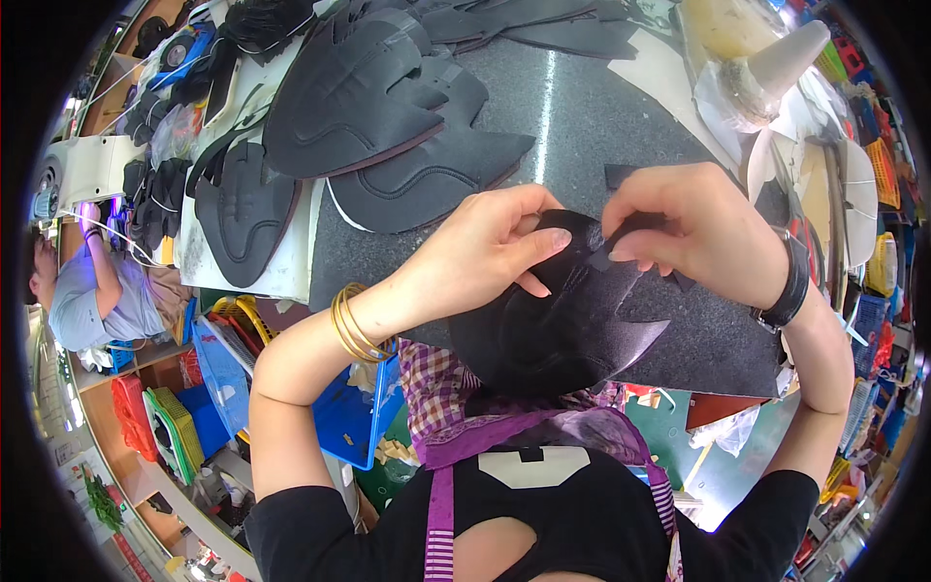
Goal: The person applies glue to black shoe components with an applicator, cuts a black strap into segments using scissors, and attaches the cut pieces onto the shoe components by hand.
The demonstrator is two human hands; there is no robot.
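A black, padded-looking shoe upper piece with a curved stitched or embossed line lies over the near edge of the dark work surface. My left hand pinches its upper edge between thumb and fingers. At the same edge, my right hand is closed on a small black strip, its end touching the upper piece. Whether the strip is fixed to it I cannot tell. More black shoe upper pieces overlap in a pile beyond my left hand, and a single one lies left of them.
The grey speckled work surface has a white line across it. A pale cone-shaped object rises at the far right. Blue crates stand below on the left. A co-worker is busy at the far left, beside a white machine.
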